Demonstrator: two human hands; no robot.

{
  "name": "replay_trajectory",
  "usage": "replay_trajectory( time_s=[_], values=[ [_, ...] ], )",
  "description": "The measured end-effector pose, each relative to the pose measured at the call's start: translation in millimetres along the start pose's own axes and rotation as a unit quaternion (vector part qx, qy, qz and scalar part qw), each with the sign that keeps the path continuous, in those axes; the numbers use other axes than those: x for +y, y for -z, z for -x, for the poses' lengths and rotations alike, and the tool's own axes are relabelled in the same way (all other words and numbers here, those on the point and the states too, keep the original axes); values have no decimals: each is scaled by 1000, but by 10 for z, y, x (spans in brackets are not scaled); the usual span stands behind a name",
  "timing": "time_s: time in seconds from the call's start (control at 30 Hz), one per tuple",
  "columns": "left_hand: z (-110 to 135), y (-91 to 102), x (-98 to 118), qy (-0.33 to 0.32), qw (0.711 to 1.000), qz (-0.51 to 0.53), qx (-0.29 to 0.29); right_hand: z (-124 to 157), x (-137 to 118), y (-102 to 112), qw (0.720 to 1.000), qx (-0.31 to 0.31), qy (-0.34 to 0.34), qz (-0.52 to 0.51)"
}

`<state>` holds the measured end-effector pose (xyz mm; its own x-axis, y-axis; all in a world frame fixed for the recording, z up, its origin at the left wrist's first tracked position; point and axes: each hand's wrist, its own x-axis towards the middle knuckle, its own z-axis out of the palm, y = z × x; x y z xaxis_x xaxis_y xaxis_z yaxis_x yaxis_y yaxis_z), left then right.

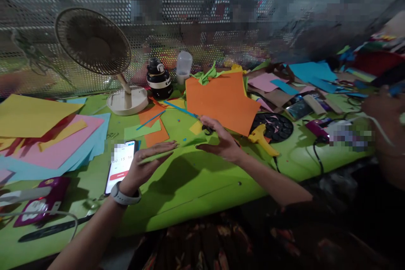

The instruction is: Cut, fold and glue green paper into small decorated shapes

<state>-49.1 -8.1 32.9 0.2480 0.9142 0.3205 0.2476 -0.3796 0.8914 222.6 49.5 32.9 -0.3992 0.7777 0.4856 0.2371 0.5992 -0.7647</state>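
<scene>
My left hand (147,164), with a pale watch on its wrist, hovers over the green table beside a phone (122,162). Its fingers are stretched out flat, the thumb apart below them. Whether the green between them is thin paper or the tabletop, I cannot tell. Opposite it, my right hand (223,141) is open, thumb and fingers spread apart in a curve. Just behind its fingertips lies a small black curved thing (207,130), partly hidden, perhaps a scissors handle. A large orange sheet (218,99) lies beyond my right hand.
A yellow glue gun (264,141) lies by a black round tray (275,126). A fan (126,100), black bottle (159,80) and clear cup (184,66) stand at the back. Coloured paper (79,135) lies left. At right is another person's arm (386,135).
</scene>
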Motion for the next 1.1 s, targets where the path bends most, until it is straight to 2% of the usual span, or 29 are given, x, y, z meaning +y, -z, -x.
replay_trajectory(
  time_s=[0.07,0.1,0.23,0.33,0.43,0.53,0.63,0.73,0.83,0.9,1.0,1.1],
  values=[
    [7,74,29,-82,992,-37,-84,-31,21,10,996,-38,73,18],
    [14,104,25,-107,988,-59,-99,-39,46,-2,992,-52,111,31],
    [89,169,-159,-137,964,-215,-73,-11,259,-147,966,-78,207,131],
    [190,185,-357,-152,920,-346,-106,61,444,-255,942,-122,223,219],
    [279,188,-409,-155,892,-395,-154,142,534,-267,934,-175,200,239],
    [315,184,-327,-151,887,-394,-188,207,514,-201,933,-213,180,229],
    [308,175,-292,-157,891,-388,-178,237,449,-145,934,-236,153,220],
    [282,155,-355,-146,911,-361,-136,214,403,-154,952,-221,113,179],
    [245,121,-390,-70,940,-317,-104,143,394,-206,970,-198,47,136],
    [210,92,-364,-5,948,-303,-93,84,401,-245,972,-193,1,131],
    [142,47,-299,79,946,-304,-80,0,419,-292,971,-177,-52,151],
    [67,6,-289,127,937,-320,-55,-53,438,-330,967,-150,-89,187]
  ],
)
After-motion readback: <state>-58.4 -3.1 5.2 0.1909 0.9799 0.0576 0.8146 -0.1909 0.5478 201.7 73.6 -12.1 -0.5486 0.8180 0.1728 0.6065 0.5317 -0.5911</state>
